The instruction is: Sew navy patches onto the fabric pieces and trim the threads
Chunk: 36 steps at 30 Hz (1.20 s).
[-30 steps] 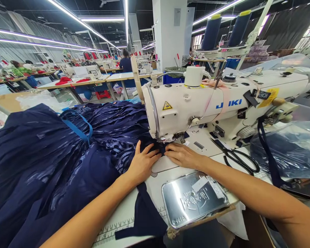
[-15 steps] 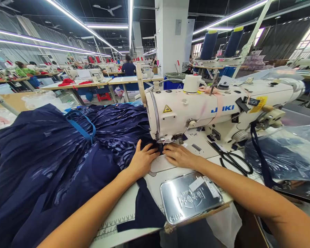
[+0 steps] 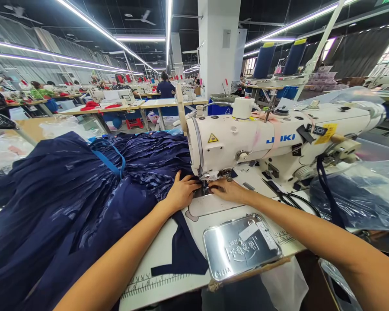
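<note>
A white sewing machine [image 3: 227, 142] stands across the table, its needle area low at its left end. Just left of the needle, my left hand [image 3: 182, 192] presses on navy fabric, fingertips close together and thumb raised. Right of the needle is my right hand [image 3: 227, 190], its fingers bent and drawn together at the presser foot; whatever is between them is too small to make out. A big heap of navy garments [image 3: 74, 185] fills the left side, with a blue strap [image 3: 106, 163] around part of it. A navy fabric piece [image 3: 185, 250] hangs below my left hand.
A metal tin [image 3: 241, 248] lies at the table's front edge. Black scissors [image 3: 290, 198] rest right of my right hand, beside a plastic bag of navy fabric [image 3: 359, 198]. Thread cones [image 3: 264, 60] stand behind the machine. A person in dark blue [image 3: 166, 87] sits farther back.
The camera view has shifted slightly. My right hand has moved a little away from my left, its fingers more bent, and the metal plate under the needle shows more.
</note>
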Available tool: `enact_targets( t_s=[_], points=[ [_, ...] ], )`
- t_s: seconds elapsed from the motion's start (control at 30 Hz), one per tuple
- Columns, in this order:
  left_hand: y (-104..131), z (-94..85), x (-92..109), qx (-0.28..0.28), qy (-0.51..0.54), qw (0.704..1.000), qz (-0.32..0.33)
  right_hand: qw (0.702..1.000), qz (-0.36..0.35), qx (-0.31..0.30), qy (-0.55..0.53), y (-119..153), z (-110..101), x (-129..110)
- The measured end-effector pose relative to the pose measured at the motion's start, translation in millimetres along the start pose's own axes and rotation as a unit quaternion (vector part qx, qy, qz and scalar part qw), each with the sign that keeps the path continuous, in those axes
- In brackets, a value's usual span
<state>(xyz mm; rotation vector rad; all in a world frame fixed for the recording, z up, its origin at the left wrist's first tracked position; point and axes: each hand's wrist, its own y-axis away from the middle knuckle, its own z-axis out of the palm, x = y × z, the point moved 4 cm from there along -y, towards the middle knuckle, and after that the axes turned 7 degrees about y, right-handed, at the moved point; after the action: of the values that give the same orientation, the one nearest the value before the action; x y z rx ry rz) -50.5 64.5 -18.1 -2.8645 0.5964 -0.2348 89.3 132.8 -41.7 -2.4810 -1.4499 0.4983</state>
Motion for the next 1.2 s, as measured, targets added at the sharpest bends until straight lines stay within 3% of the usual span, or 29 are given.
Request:
enact_targets(
  t_s=[0.07, 0.13, 0.3, 0.43, 0.57, 0.93, 1.2],
  points=[
    [0, 0.2, 3, 0.019, -0.024, 1.0, 0.004, 0.997, 0.071, -0.013, 0.028, -11, 6, 5],
    [3, -0.6, 9, 0.05, -0.062, 0.997, 0.009, 0.993, 0.099, -0.024, 0.057, -20, 11, 6],
    [19, -4.3, 23, 0.116, -0.179, 0.977, -0.025, 0.993, 0.071, -0.035, 0.091, -22, 5, 4],
    [22, -3.4, 18, 0.072, -0.192, 0.977, -0.065, 0.99, -0.012, -0.028, 0.14, -12, -6, 0],
    [11, -1.4, 6, 0.022, -0.183, 0.982, -0.051, 0.974, -0.101, -0.019, 0.203, -8, -11, -10],
    [-2, 0.5, 0, 0.011, -0.17, 0.985, -0.023, 0.973, 0.014, -0.083, 0.213, -2, -13, -21],
    [-7, 1.1, -4, 0.025, -0.153, 0.988, -0.015, 0.973, 0.039, -0.098, 0.206, -4, -9, -21]
  ],
)
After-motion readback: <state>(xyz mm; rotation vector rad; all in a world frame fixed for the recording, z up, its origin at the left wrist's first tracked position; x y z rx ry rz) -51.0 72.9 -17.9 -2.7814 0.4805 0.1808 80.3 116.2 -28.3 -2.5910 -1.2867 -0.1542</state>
